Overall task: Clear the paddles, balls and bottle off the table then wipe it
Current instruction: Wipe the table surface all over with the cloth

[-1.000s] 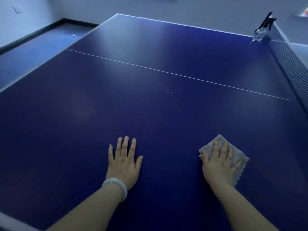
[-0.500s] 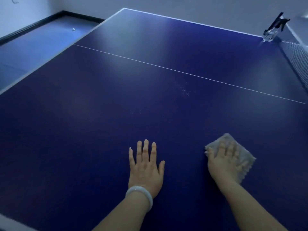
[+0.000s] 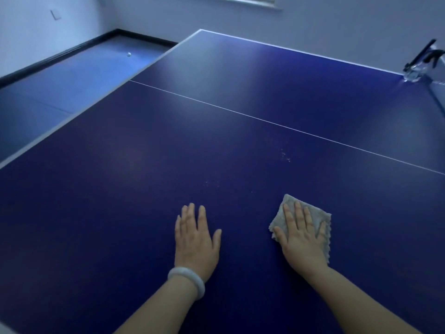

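Observation:
A dark blue table tennis table (image 3: 168, 145) fills the view, with a white centre line running across it. My right hand (image 3: 301, 237) presses flat on a grey cloth (image 3: 289, 206) lying on the table near me, fingers straight. My left hand (image 3: 195, 239) rests flat on the bare table to the left of the cloth, a pale bangle on its wrist. Small white specks (image 3: 285, 156) mark the surface beyond the cloth. No paddles or bottle show on the table.
A net clamp (image 3: 419, 66) stands at the far right corner, with the net's end at the right edge. One white ball (image 3: 129, 54) lies on the blue floor to the far left, near the wall.
Both hands and the cloth have shifted to the right across the table, and the view has risen to show more of the far wall.

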`<state>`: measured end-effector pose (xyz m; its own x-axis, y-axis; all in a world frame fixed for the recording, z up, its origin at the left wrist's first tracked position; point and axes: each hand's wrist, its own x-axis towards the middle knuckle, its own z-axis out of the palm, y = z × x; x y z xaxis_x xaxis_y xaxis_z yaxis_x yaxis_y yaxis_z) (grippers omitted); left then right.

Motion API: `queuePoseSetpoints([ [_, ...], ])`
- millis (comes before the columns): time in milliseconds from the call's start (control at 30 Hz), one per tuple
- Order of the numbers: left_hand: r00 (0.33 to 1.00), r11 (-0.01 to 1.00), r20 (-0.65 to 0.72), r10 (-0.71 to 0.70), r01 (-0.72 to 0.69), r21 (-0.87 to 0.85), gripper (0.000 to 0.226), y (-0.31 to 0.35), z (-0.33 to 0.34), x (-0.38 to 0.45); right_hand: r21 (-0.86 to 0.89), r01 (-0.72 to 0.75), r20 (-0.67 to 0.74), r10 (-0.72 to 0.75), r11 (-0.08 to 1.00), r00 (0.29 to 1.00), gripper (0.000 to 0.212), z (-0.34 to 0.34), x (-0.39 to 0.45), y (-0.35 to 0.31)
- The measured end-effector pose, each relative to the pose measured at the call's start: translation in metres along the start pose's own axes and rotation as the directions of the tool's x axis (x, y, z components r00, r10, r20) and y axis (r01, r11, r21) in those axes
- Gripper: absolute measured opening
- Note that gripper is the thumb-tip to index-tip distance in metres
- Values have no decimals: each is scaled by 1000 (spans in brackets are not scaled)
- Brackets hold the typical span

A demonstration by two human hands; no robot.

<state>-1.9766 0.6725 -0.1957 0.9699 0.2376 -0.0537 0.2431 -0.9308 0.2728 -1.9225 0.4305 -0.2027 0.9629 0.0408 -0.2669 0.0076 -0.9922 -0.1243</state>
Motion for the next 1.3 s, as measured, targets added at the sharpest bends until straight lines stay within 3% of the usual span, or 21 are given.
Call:
queuePoseSetpoints([
  [100,984,984,82,-160,153,86,85,-9,-8,46,11,0,-3,0,1000,1000,65,-5,13,0],
  [200,969,972,115,-217,203,122,89,-9,-5,77,23,-8,-6,8,1000,1000,64,-12,30,2],
  [400,973,960,17,-229,223,171,88,-7,10,88,49,-44,-11,45,998,999,65,-27,79,16],
  [633,971,956,-13,-237,235,175,92,-5,11,87,145,-364,12,366,920,930,69,-62,193,21],
  [700,972,956,-13,-236,234,178,92,-5,12,86,135,-259,11,260,956,966,68,-65,211,0],
  [767,971,956,-26,-236,237,171,92,-4,11,85,77,-1,-18,3,997,1000,67,-60,211,-21],
  [833,971,956,-31,-237,238,168,93,-4,11,86,9,214,-37,-214,977,976,66,-51,198,-23],
  [867,971,957,-29,-238,239,164,93,-4,10,86,-8,247,-48,-247,969,968,66,-47,192,-14],
  [900,971,958,-24,-239,239,158,93,-4,10,85,-6,213,-73,-213,977,974,68,-46,189,1],
  [967,971,961,-10,-240,239,139,92,-4,9,85,84,-14,-141,26,996,990,81,-53,193,35],
  [1067,973,961,7,-233,229,157,93,-4,8,85,268,-294,-86,326,918,941,100,-74,227,64],
  [1167,974,962,-25,-224,225,156,97,-5,10,84,331,-330,-30,360,884,933,92,-88,282,47],
  [1300,973,961,-33,-228,230,155,101,-7,12,84,319,-215,24,219,923,975,68,-97,331,-28],
])
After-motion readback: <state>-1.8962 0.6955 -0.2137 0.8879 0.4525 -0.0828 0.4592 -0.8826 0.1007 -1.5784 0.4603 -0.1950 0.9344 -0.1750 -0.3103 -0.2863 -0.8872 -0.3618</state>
